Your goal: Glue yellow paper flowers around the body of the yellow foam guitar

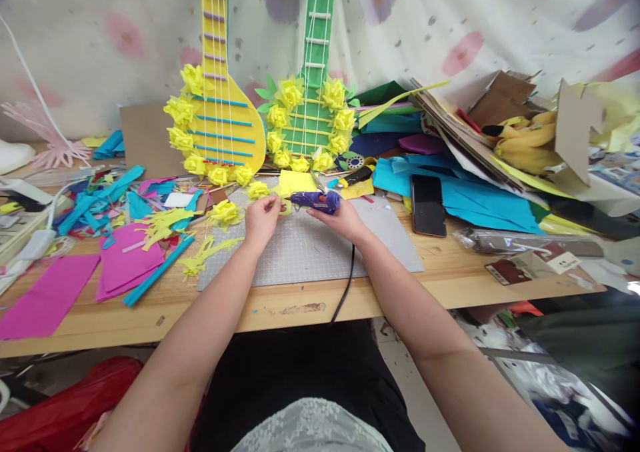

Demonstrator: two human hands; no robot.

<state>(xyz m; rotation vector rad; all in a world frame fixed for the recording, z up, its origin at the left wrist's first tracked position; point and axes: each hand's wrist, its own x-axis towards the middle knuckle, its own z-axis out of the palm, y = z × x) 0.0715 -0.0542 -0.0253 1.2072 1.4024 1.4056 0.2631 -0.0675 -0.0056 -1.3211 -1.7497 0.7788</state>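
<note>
My right hand point(340, 217) is wrapped round a purple glue gun point(320, 202) above the grey cutting mat point(310, 259), its nozzle pointing left. The fingertips of my left hand point(263, 219) pinch a small yellow paper piece point(286, 207) at the nozzle. Finished yellow paper flowers point(225, 213) lie just left of my left hand. Behind the hands stand a yellow guitar shape point(240, 125) and a green one point(313, 115), both edged with yellow flowers. A yellow paper sheet point(297, 183) lies behind the glue gun.
Pink sheets point(130, 259), blue strips and yellow scraps point(200, 255) cover the left of the table. A phone point(428, 205) lies right of the mat, beside blue paper point(490, 202) and stacked cardboard point(470, 132). The glue gun's black cord point(346, 292) hangs over the front edge.
</note>
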